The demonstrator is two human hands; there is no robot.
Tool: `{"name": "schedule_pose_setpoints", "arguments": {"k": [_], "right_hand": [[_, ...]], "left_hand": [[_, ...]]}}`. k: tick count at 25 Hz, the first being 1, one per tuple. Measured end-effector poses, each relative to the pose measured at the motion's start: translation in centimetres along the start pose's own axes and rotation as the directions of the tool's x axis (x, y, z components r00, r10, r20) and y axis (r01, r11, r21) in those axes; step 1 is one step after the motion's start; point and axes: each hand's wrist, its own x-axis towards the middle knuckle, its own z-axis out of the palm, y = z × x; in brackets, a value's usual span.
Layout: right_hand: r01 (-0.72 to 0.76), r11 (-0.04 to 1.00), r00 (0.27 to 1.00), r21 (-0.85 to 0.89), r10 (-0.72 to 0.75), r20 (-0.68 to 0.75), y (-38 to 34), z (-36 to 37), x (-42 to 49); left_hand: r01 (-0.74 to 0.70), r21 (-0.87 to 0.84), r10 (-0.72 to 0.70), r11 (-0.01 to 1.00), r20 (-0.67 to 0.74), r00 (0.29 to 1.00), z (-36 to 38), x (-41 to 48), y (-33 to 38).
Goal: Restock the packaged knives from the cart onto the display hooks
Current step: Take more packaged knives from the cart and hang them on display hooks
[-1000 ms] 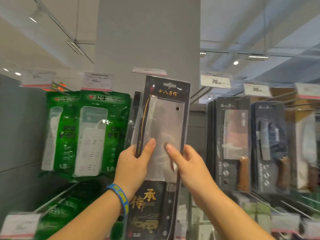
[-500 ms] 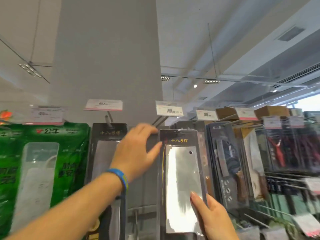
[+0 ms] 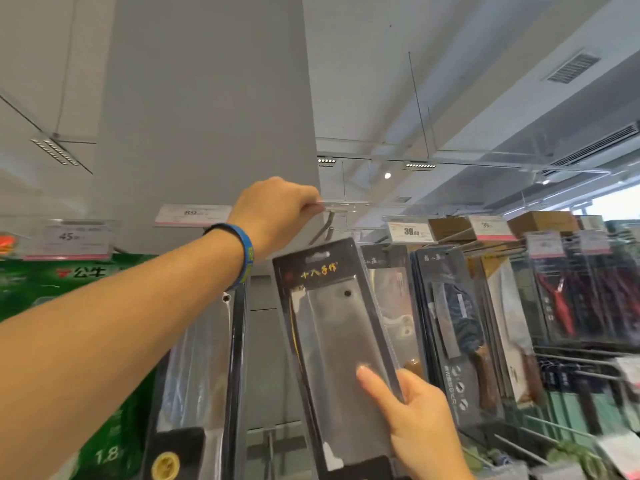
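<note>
A packaged cleaver (image 3: 332, 337) in a black card with a clear blister is tilted, its hang slot up, just below an empty display hook (image 3: 341, 206). My right hand (image 3: 412, 417) grips the pack's lower right edge, thumb on the front. My left hand (image 3: 277, 213), with a blue wristband, is raised and its fingers are curled round the price tag holder at the front of that hook. To the left, another packaged cleaver (image 3: 201, 368) hangs, partly hidden by my left forearm.
Green power strip packs (image 3: 69, 282) hang at far left under a 45 price tag (image 3: 69, 237). More packaged knives (image 3: 453, 327) fill the hooks to the right, then scissors packs (image 3: 568, 299). A grey pillar (image 3: 207, 109) rises behind. The cart is out of view.
My left hand rose from beside the pack's top to grasp the tag holder on the hook. The pack tilted, and its top now sits just under the hook. The view tipped further upward.
</note>
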Motion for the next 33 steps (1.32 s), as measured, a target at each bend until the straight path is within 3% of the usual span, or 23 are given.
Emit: {"name": "schedule_pose_setpoints", "arguments": {"k": [3,12,17,22,26,33], "right_hand": [[0.044,0.999,0.998,-0.027,-0.045,-0.047,-1.8,1.1,1.3],[-0.078,0.994,0.994,-0.071,0.083,0.073,-0.8,2.2,2.4],[-0.116,0.992,0.983,0.050,0.122,-0.134,-0.5,1.6,2.0],[-0.142,0.985,0.988,0.095,0.147,-0.055,-0.2,1.9,1.7],[-0.099,0.995,0.995,0.007,0.099,0.016,-1.5,2.1,1.8],[-0.082,0.989,0.997,-0.126,0.083,0.002,-2.1,0.1,1.7]], "left_hand": [[0.004,-0.052,0.000,0.999,0.082,0.997,-0.6,0.0,-0.4],[0.097,-0.143,-0.073,0.985,0.162,0.984,-1.0,-0.4,-0.2],[0.124,-0.181,-0.092,0.976,0.177,0.980,-0.9,-0.7,-0.3],[0.126,-0.154,-0.101,0.980,0.160,0.982,-0.7,-0.3,-0.1],[0.146,-0.145,-0.122,0.979,0.161,0.979,-0.8,-0.5,0.1],[0.155,-0.095,-0.134,0.983,0.196,0.971,-1.0,-1.0,0.6]]}}
